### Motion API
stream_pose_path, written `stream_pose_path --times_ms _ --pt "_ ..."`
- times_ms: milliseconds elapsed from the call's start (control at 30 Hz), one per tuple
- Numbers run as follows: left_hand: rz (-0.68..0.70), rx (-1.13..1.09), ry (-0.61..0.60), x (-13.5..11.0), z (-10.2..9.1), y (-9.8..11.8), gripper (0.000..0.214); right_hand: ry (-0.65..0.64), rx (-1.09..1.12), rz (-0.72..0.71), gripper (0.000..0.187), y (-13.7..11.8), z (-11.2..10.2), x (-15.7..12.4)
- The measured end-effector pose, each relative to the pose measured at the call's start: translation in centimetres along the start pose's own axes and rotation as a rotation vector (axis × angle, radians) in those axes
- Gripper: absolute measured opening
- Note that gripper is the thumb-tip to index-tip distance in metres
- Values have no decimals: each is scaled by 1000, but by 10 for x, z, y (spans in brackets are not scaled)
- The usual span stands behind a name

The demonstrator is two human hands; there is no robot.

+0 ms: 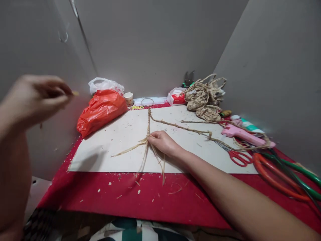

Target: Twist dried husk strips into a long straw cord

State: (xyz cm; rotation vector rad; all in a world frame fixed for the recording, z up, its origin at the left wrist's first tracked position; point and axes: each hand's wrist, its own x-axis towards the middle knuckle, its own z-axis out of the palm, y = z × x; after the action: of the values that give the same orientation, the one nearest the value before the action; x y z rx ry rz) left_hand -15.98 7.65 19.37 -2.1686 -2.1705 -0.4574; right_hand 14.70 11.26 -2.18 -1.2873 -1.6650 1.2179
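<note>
My right hand [163, 143] rests on a white board [112, 134] and pinches a bundle of loose straw fibres [147, 152] where they meet the end of a twisted straw rope [175, 126]. The rope runs away toward the back and right of the board. Raised at the left, close to the camera and blurred, my left hand [37, 98] has its fingers pinched on a small pale strip of fibre [75, 93].
A red cloth [112, 197] strewn with straw bits covers the table. An orange plastic bag [101, 110], a white bag and a paper cup [128, 98] stand at the back. Coils of rope [205, 97], a pink glue gun [243, 134], red scissors [237, 156] and orange-handled shears [276, 177] lie to the right.
</note>
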Motion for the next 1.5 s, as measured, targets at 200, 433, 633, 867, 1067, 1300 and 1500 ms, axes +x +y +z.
stream_pose_path --times_ms 200,433,633,867,1067,1300,1500 --pt "142 152 86 -1 98 25 41 -152 256 86 26 0 -5 1" --pt "242 -983 -557 -12 211 109 31 -326 520 216 24 -2 -15 4" --pt "30 -1271 -744 -6 229 126 26 -359 550 258 25 -2 -20 4" --pt "37 -1223 -673 -2 228 118 22 -356 482 289 22 -7 -17 3" --pt "-53 -1327 -857 2 227 114 17 -318 413 237 22 -5 -15 2" --pt "-81 -1392 -1023 7 231 106 23 -343 426 241 25 2 -15 4" --pt "-74 -1371 -950 4 233 107 24 -283 221 160 22 2 -12 3"
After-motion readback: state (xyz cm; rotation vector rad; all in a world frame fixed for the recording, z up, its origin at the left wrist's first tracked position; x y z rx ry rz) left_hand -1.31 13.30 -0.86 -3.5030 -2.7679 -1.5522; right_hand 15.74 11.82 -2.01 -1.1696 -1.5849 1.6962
